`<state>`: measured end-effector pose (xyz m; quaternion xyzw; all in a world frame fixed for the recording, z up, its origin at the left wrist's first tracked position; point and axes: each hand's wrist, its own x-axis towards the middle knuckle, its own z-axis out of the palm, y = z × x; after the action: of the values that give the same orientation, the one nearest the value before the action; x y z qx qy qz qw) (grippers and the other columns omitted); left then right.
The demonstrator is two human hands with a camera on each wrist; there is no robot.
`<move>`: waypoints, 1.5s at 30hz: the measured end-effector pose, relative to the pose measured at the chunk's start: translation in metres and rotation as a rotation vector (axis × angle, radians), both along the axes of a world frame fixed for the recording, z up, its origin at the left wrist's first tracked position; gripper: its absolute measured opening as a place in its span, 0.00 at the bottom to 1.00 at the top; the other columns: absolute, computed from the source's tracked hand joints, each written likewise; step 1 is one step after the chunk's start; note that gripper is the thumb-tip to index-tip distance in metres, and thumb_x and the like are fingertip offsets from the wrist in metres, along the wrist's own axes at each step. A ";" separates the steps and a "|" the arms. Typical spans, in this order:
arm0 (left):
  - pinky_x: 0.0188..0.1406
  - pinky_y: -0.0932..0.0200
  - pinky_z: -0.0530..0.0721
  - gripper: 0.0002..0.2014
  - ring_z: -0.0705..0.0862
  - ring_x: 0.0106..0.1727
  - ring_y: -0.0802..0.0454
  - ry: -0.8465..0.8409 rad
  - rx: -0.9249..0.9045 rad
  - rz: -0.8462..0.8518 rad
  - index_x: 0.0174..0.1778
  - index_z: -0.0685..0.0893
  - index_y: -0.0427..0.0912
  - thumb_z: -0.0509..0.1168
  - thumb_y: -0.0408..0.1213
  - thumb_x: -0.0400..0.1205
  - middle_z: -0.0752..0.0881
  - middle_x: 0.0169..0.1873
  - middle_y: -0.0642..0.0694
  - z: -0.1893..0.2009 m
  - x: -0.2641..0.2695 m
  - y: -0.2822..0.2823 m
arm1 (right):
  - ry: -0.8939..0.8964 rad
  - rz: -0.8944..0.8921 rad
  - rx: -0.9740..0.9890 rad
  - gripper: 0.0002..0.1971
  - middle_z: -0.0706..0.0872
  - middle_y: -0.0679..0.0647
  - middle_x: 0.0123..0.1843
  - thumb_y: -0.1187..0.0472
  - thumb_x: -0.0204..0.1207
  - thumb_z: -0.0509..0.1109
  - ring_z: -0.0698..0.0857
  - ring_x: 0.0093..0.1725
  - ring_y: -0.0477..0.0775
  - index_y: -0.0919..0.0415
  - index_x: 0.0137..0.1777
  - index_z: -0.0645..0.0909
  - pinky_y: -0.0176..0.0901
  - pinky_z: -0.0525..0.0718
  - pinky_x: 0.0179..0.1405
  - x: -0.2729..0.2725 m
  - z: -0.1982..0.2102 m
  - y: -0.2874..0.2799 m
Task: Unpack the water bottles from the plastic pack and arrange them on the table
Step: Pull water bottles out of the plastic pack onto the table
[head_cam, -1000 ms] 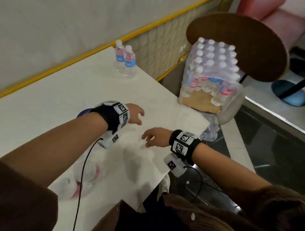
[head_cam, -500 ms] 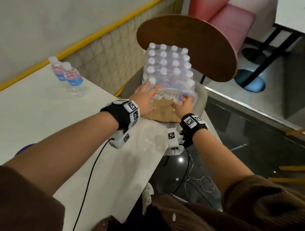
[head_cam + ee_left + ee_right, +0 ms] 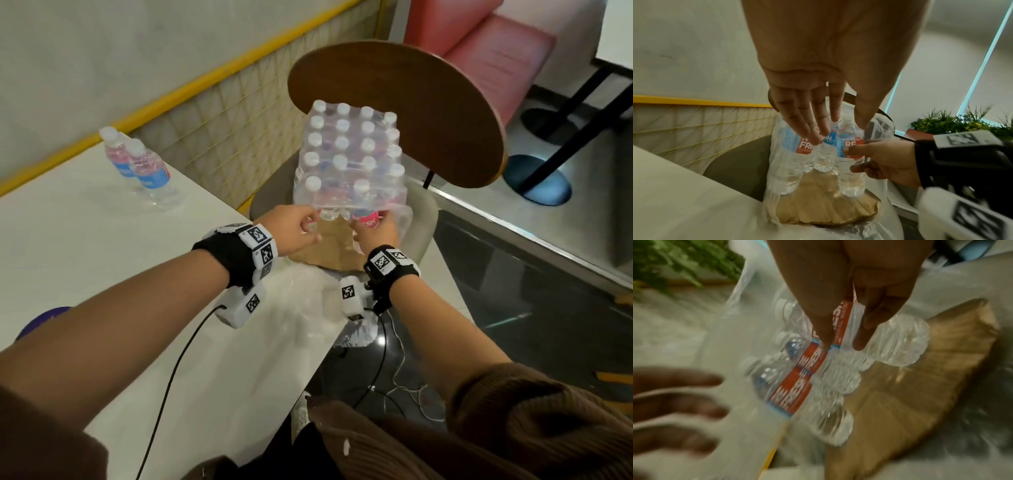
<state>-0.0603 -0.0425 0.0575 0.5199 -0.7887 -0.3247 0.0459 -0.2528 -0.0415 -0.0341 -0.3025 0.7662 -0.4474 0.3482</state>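
Note:
A shrink-wrapped pack of water bottles (image 3: 349, 154) stands on a cardboard base (image 3: 329, 246) on a chair seat past the table's right corner, torn open on its near side. My right hand (image 3: 371, 222) grips a red-labelled bottle (image 3: 364, 217) at the pack's near right; the right wrist view shows thumb and fingers (image 3: 820, 327) round that bottle (image 3: 844, 318). My left hand (image 3: 308, 222) reaches into the opening with straight fingers (image 3: 807, 129) that touch the near left bottle (image 3: 795, 155). Two bottles (image 3: 149, 171) stand on the white table (image 3: 85, 240) at the back.
The chair's brown round backrest (image 3: 428, 113) rises behind the pack. Loose clear wrap (image 3: 308, 305) lies over the table's right corner beneath my wrists. A yellow-trimmed wall (image 3: 205, 78) borders the table's far side. A purple object (image 3: 44, 318) shows at the left edge.
Both hands left the table and reached right to the pack on the chair. The right hand has closed round a near bottle; the left hand moved down to the opening.

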 end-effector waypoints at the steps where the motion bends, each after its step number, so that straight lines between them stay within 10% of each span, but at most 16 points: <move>1: 0.52 0.62 0.76 0.24 0.80 0.46 0.53 0.008 0.012 0.003 0.69 0.76 0.48 0.69 0.49 0.77 0.84 0.58 0.47 0.000 -0.002 0.001 | 0.036 0.073 -0.003 0.26 0.86 0.50 0.52 0.53 0.67 0.79 0.90 0.43 0.55 0.52 0.63 0.73 0.54 0.89 0.48 0.010 0.005 0.010; 7: 0.45 0.56 0.86 0.31 0.84 0.54 0.50 0.091 0.136 0.151 0.71 0.70 0.55 0.72 0.55 0.73 0.80 0.56 0.55 0.003 0.000 0.006 | -0.096 0.635 -0.015 0.25 0.83 0.53 0.55 0.61 0.72 0.77 0.87 0.35 0.48 0.59 0.67 0.72 0.31 0.81 0.27 0.070 0.021 0.069; 10: 0.35 0.45 0.91 0.18 0.88 0.48 0.40 -0.069 0.238 0.122 0.56 0.82 0.44 0.72 0.49 0.75 0.85 0.52 0.41 0.003 0.020 0.010 | 0.097 1.000 0.189 0.26 0.85 0.51 0.57 0.59 0.68 0.80 0.86 0.41 0.44 0.56 0.65 0.76 0.38 0.82 0.43 0.074 0.024 0.056; 15: 0.38 0.42 0.91 0.17 0.84 0.49 0.39 -0.143 0.256 0.188 0.53 0.86 0.40 0.72 0.49 0.75 0.80 0.49 0.42 0.003 0.063 0.021 | 0.441 0.668 0.203 0.20 0.83 0.59 0.63 0.57 0.76 0.70 0.80 0.64 0.62 0.61 0.66 0.76 0.52 0.76 0.68 0.063 0.050 -0.002; 23: 0.32 0.58 0.85 0.18 0.82 0.49 0.46 -0.254 0.215 0.206 0.56 0.86 0.43 0.72 0.48 0.75 0.84 0.57 0.43 0.016 0.137 0.041 | 0.442 0.722 0.417 0.26 0.81 0.60 0.62 0.50 0.82 0.62 0.76 0.64 0.56 0.61 0.77 0.68 0.45 0.72 0.61 0.066 0.065 -0.034; 28: 0.32 0.65 0.77 0.23 0.81 0.63 0.45 -0.382 0.253 0.121 0.66 0.81 0.45 0.71 0.47 0.76 0.78 0.66 0.45 0.020 0.176 0.065 | 0.542 0.649 0.191 0.22 0.82 0.55 0.55 0.56 0.69 0.78 0.81 0.56 0.56 0.60 0.61 0.77 0.48 0.78 0.52 0.070 0.061 -0.006; 32: 0.31 0.66 0.76 0.24 0.81 0.60 0.46 -0.472 0.320 0.048 0.69 0.80 0.49 0.72 0.42 0.76 0.75 0.69 0.46 0.024 0.202 0.083 | 0.667 0.924 0.124 0.28 0.82 0.52 0.55 0.53 0.59 0.82 0.80 0.54 0.57 0.44 0.59 0.76 0.47 0.78 0.54 0.095 0.086 0.052; 35: 0.19 0.71 0.71 0.24 0.79 0.35 0.56 -0.563 0.343 -0.039 0.70 0.80 0.49 0.71 0.39 0.77 0.78 0.65 0.46 0.029 0.214 0.099 | 0.690 1.160 0.164 0.24 0.79 0.49 0.50 0.56 0.65 0.80 0.79 0.52 0.56 0.47 0.60 0.76 0.31 0.74 0.45 0.140 0.107 0.101; 39: 0.08 0.77 0.68 0.23 0.73 0.29 0.63 -0.649 0.359 -0.113 0.68 0.82 0.47 0.72 0.35 0.75 0.81 0.65 0.45 0.029 0.233 0.121 | 0.509 1.435 0.126 0.26 0.84 0.50 0.59 0.58 0.64 0.80 0.82 0.54 0.55 0.47 0.62 0.76 0.46 0.80 0.58 0.207 0.095 0.156; 45: 0.64 0.57 0.74 0.31 0.74 0.72 0.47 -0.695 0.270 -0.081 0.77 0.70 0.51 0.70 0.45 0.77 0.72 0.74 0.48 0.022 0.273 0.156 | 0.439 1.614 0.126 0.26 0.84 0.54 0.57 0.59 0.65 0.78 0.81 0.53 0.57 0.47 0.63 0.74 0.51 0.82 0.54 0.294 0.072 0.214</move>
<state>0.2125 0.1138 0.0792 0.5689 -0.7273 -0.2315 -0.3062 0.0407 0.1720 0.0376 -0.8183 0.3882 0.0518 0.4208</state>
